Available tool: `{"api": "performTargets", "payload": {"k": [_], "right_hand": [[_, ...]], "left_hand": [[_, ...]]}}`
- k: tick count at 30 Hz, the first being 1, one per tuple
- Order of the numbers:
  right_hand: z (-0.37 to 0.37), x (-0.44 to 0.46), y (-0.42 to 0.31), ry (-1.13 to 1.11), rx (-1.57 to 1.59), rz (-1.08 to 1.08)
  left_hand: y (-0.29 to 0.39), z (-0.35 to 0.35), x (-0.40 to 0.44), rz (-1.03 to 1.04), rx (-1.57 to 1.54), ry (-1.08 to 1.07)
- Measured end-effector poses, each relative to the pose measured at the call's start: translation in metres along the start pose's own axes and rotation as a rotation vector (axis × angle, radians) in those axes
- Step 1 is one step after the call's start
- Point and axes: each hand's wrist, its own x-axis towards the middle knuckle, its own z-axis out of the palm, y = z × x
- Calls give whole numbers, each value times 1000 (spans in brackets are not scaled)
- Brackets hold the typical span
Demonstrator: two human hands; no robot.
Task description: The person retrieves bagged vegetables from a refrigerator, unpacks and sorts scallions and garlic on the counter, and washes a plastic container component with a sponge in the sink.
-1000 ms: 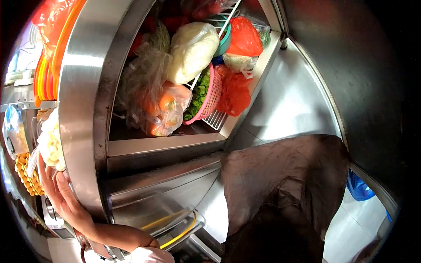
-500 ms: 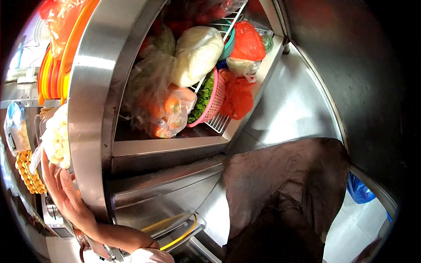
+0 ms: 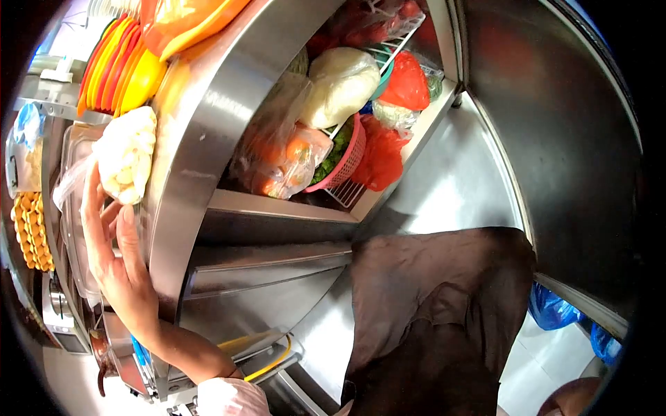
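At the left, my left hand (image 3: 125, 267) reaches up to a clear plastic bag of pale, peeled-looking pieces (image 3: 126, 156) on the steel counter (image 3: 208, 111). Its fingers curl round the lower side of the bag, and the thumb rests against the bag's bottom end; the fingertips are partly hidden behind it. A clear plastic container (image 3: 76, 208) lies beside the hand. Stacked red, orange and yellow dishes (image 3: 118, 69) are just above the bag. My right hand is out of view.
Below the counter an open fridge compartment holds a bagged white vegetable (image 3: 340, 87), bagged orange produce (image 3: 295, 156), a pink basket of greens (image 3: 347, 156) and red bags (image 3: 380, 152). Its dark door (image 3: 555, 152) stands open at right. Blue bags (image 3: 553, 306) lie near the floor.
The view has swung, so the counter, bag and fridge contents appear farther right and more of the countertop shows. My left hand stays at the bag.
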Motion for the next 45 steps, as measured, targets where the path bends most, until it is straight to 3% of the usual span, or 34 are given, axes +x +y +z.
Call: {"api": "performTargets", "payload": {"k": [6,8,9,11,12,13,15,16,17,18,20,21,23,28,31,33,36,38,42,45], "right_hand": [[75,-53,-152,-302,654,418],[122,-54,-202,-444,903,462],[152,-50,-226,-494,1029,446],[221,-43,-277,-466,1402,343],[257,-39,-308,-330,1362,250],[287,-32,-335,-389,1180,154],[342,-21,-404,-195,1218,199],[350,5,-415,-712,1107,47],[356,35,-428,-1088,1065,-258],[363,28,-458,-657,1075,-200],[379,2,-540,-238,1113,-95],[378,-7,-583,-251,1177,-56],[363,-15,-601,-374,1152,-109],[313,-3,-561,-837,755,-586],[312,9,-534,-916,945,-727],[330,-6,-553,-881,1250,-564],[347,46,-534,-997,1618,-313],[352,72,-527,-929,1524,132],[392,68,-577,-517,1622,40],[393,42,-641,-261,1368,103]], "left_hand": [[-5,4,-2,-35,-110,27],[-4,1,-1,46,55,18],[-5,2,-1,12,-23,10],[-8,2,0,-39,-94,-8],[-10,0,0,-59,-91,-15],[-11,-1,0,-79,-89,-22],[2,8,0,-59,-9,50],[7,11,-1,-49,31,87],[6,12,-1,-40,77,93],[6,13,-1,-27,97,98],[6,14,0,4,135,116],[6,14,2,22,183,102],[4,14,3,74,158,94],[1,15,3,78,171,111],[-2,14,3,92,121,100],[-3,15,4,89,121,107],[0,18,3,66,125,135],[0,17,3,56,144,138],[-8,13,5,80,145,109],[-9,11,4,76,147,110]]}}
